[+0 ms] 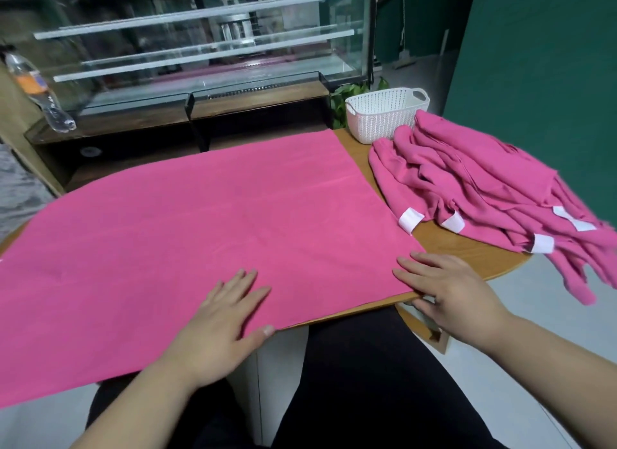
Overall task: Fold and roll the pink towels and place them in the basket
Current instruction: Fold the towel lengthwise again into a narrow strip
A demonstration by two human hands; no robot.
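The big flat pink towel (200, 215) covers most of the round wooden desk (467, 251) and hangs over its near-left rim. My left grip (217, 325) lies open and flat on it. My right grip (450, 298) presses its right corner, fingers straight. A heap of pink towels with white tags (484, 181) spills off the right edge, just beside the white plastic basket (380, 118).

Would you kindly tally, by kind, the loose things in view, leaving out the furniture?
Pink towel spread flat: 1
Heap of pink towels: 1 (the towels in it cannot be counted)
White basket: 1
Plastic bottle: 1
Total: 4
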